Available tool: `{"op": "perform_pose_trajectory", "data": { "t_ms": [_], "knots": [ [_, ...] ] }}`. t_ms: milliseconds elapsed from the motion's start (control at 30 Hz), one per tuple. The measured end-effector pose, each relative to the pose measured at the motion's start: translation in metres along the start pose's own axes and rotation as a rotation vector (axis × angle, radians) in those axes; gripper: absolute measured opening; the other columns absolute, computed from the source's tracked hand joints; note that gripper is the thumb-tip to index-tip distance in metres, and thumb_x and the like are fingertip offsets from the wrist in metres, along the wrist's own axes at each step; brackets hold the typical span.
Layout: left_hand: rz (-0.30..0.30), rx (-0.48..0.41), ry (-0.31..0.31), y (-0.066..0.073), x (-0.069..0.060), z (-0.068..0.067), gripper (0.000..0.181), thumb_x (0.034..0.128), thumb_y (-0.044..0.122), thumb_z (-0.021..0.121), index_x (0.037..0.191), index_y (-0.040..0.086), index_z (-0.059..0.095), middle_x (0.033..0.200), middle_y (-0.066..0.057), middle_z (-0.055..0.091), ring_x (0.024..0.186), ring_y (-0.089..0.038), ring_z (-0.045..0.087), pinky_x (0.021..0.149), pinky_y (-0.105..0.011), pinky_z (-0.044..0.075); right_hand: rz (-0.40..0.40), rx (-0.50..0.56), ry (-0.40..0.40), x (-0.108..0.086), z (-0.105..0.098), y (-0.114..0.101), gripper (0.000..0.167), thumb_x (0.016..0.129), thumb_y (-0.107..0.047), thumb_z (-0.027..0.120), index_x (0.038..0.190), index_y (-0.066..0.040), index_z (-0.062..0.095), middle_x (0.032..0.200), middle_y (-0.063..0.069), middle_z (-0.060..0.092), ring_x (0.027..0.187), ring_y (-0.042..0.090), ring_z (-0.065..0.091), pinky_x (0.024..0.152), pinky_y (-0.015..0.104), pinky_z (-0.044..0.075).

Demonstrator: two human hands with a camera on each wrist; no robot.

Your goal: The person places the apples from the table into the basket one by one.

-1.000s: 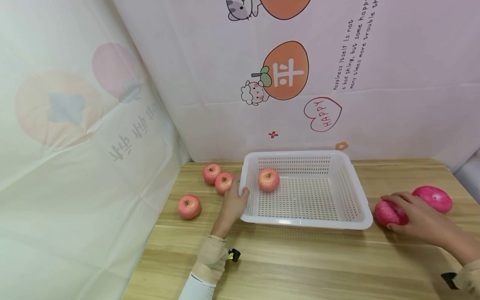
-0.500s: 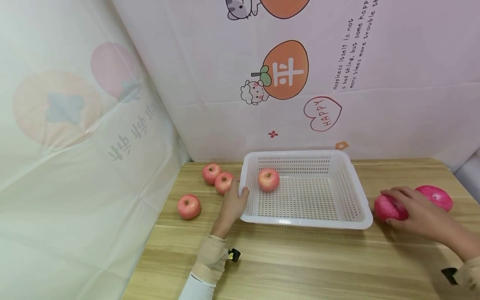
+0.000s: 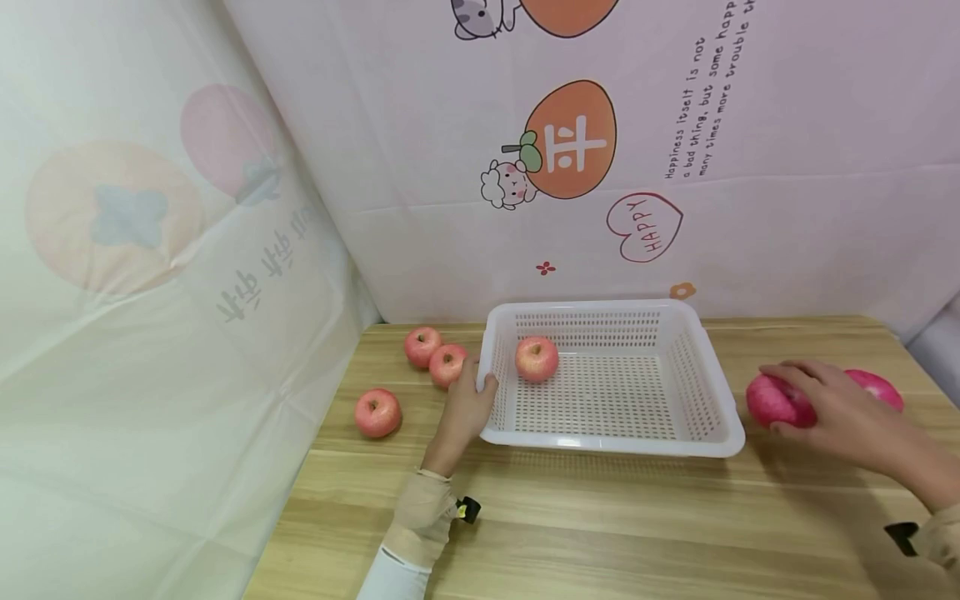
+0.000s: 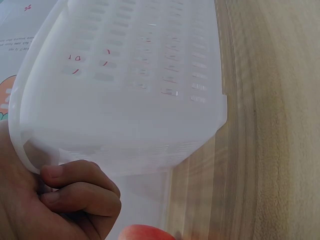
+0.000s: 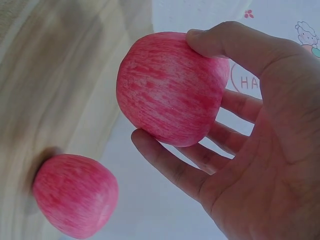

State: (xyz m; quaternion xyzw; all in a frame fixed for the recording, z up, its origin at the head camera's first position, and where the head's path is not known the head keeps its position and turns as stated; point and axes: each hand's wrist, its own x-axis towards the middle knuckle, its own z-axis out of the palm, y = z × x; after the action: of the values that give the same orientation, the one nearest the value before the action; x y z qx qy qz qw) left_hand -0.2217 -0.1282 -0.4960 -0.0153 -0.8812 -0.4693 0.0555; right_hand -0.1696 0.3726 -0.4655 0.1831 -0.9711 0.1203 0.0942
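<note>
The right hand point(image 3: 847, 421) grips a dark pink apple point(image 3: 777, 402) to the right of the basket; in the right wrist view thumb and fingers of the hand point(image 5: 265, 125) wrap round that apple point(image 5: 172, 90). A second dark pink apple point(image 3: 879, 388) lies behind the hand, partly hidden. The left hand point(image 3: 465, 412) holds the left rim of the white basket point(image 3: 600, 446); its fingers are curled at the rim in the left wrist view. Inside the basket, at its left, sits a light red apple point(image 3: 537, 359).
Left of the basket, two light red apples point(image 3: 423, 347) point(image 3: 447, 366) lie close together by the left hand. Another light red apple point(image 3: 378, 412) lies nearer the table's left edge. A printed cloth point(image 3: 450, 250) hangs behind the wooden table point(image 3: 570, 525), another at the left.
The right hand has shifted slightly left with the dark pink apple, and its shadow on the table has moved. The second dark pink apple is more hidden. Left hand and basket look unchanged.
</note>
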Motion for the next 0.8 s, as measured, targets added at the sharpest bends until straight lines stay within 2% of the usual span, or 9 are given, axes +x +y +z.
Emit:
{"op": "perform_pose_trajectory", "data": {
  "t_ms": [233,500,667,800],
  "knots": [
    [-0.011,0.005,0.009,0.003,-0.001,-0.001,0.045,0.1051,0.023,0.056,0.147,0.009,0.053,0.11,-0.025,0.075,0.088,-0.029,0.074,0.079,-0.048,0.061,-0.019,-0.017,0.034,0.006,-0.008,-0.001,0.08,0.069,-0.025,0.099,0.135,-0.001,0.062,0.132,0.031,0.058,0.116,0.053,0.054,0.085,0.08,0.048],
    [-0.015,0.013,-0.001,0.002,-0.001,0.0,0.045,0.1052,0.024,0.055,0.148,0.009,0.053,0.105,-0.024,0.076,0.085,-0.026,0.074,0.076,-0.045,0.061,-0.06,-0.001,0.075,0.011,-0.013,-0.003,0.078,0.067,-0.02,0.099,0.133,0.0,0.062,0.131,0.03,0.059,0.114,0.051,0.056,0.083,0.075,0.051],
    [-0.014,0.016,0.001,0.003,-0.001,0.0,0.045,0.1055,0.024,0.055,0.148,0.009,0.052,0.104,-0.024,0.076,0.085,-0.028,0.074,0.077,-0.046,0.061,-0.057,-0.012,0.065,0.015,-0.016,-0.003,0.079,0.068,-0.021,0.099,0.134,-0.001,0.062,0.132,0.031,0.057,0.113,0.052,0.056,0.075,0.073,0.054],
    [-0.017,0.018,0.005,0.004,0.0,0.0,0.045,0.1059,0.024,0.055,0.148,0.01,0.052,0.106,-0.024,0.076,0.086,-0.028,0.074,0.077,-0.047,0.061,-0.079,-0.006,0.083,0.018,-0.018,-0.005,0.079,0.067,-0.02,0.099,0.133,-0.001,0.062,0.132,0.03,0.058,0.114,0.051,0.056,0.078,0.074,0.053]
  ]
}}
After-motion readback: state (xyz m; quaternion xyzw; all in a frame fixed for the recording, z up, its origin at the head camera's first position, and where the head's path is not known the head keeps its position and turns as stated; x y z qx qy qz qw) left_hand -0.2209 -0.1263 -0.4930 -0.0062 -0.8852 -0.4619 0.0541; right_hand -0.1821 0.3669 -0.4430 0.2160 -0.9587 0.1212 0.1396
